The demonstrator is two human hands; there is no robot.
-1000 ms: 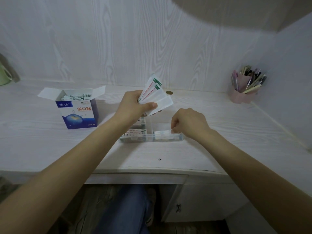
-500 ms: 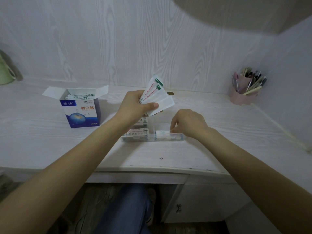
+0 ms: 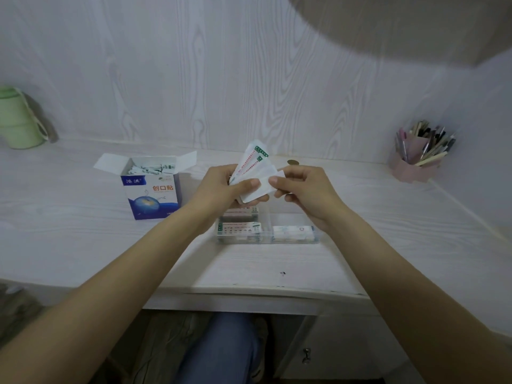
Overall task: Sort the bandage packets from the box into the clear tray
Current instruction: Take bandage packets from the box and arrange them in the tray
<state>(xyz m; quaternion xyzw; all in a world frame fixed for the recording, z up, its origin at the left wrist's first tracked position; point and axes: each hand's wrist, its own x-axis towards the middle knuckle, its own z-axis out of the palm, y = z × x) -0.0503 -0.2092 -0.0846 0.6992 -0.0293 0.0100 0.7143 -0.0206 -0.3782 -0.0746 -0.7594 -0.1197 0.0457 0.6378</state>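
My left hand (image 3: 221, 187) grips a fanned bunch of white bandage packets (image 3: 253, 162) above the desk. My right hand (image 3: 307, 189) pinches the right end of the front packet (image 3: 259, 189) of that bunch. Below both hands lies the clear tray (image 3: 293, 239), with packets stacked in its left compartments and one packet (image 3: 292, 231) flat in its front right compartment. The open blue and white box (image 3: 151, 189) stands to the left, with more packets showing at its top.
A pink pen holder (image 3: 418, 159) full of pens stands at the back right by the side wall. A green jug (image 3: 16, 120) sits at the far left. A small coin-like disc (image 3: 292, 162) lies behind the hands. The desk's front edge runs below the tray.
My right hand has risen from the tray's right compartment to the bunch in my left hand and taken hold of the front packet. One packet now lies where that hand was.
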